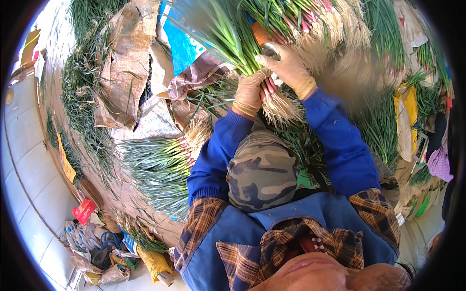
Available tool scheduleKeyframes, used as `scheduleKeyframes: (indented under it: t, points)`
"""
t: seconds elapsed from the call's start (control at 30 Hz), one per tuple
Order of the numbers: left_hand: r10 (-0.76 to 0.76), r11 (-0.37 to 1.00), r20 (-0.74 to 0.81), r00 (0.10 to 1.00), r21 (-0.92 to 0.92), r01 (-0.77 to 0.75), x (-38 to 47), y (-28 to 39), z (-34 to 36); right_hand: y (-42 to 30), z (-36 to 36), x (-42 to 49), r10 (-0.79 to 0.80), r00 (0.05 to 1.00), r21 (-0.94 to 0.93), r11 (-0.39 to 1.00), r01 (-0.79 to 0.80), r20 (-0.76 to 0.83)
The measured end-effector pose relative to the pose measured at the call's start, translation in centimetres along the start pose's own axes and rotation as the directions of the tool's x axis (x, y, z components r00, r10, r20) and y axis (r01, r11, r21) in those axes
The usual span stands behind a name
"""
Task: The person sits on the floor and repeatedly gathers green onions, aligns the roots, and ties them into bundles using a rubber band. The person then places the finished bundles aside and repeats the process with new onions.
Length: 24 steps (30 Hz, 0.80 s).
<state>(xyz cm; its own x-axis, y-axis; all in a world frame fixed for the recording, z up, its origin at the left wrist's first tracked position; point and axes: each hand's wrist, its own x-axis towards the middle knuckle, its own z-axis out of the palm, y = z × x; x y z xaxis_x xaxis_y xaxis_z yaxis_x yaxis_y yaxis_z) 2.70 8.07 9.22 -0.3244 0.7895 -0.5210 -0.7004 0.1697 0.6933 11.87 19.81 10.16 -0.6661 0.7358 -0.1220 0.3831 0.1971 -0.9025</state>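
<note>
A bunch of spring onions (242, 54) is held before me, its green leaves fanning up and its pink stems and pale stringy roots (278, 107) pointing down. My left hand (252, 90), in a cream glove, wraps around the lower stems. Against the right side of the same bunch is my right hand (289, 69), gloved too, its thumb over the leaves and its fingertips greyed. Part of its grip is hidden by the stems. Just beyond, more spring onions (309, 22) lie with pink stems and roots toward the right.
Rooted spring onions (164, 171) lie in a pile at my left. Brown woven sacking (125, 62) and a blue printed sack (184, 40) spread ahead. Loose trimmings (85, 80) line the far left. A red box (84, 211) and yellow sack (154, 263) stand lower left. More green bunches (380, 123) are right.
</note>
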Motion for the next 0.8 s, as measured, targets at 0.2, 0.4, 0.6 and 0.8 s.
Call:
scheduleKeyframes:
  t: [0.2, 0.4, 0.6, 0.8]
  points:
    - [0.036, 0.995, -0.042, 0.998, -0.093, -0.039, -0.1, 0.0, -0.8, 0.9, 1.5, -0.8, 0.324, 0.920, 0.944, 0.169, -0.284, 0.219]
    - [0.099, 0.790, 0.219, 0.971, -0.610, 0.058, -0.5, -0.2, -1.8, 3.3, -2.4, -4.6, 0.083, 0.969, -0.019, 0.997, -0.081, 0.233]
    - [0.067, 0.838, 0.197, 0.978, -0.544, 0.052, -0.7, 0.1, -1.6, 4.7, -0.6, 0.6, -0.050, 0.992, -0.688, 0.716, 0.117, 0.116]
    - [-0.053, 0.986, -0.078, 0.996, -0.161, 0.040, -0.4, 0.3, -2.3, 6.5, 2.1, 2.9, -0.034, 0.996, -0.722, 0.687, 0.082, 0.080]
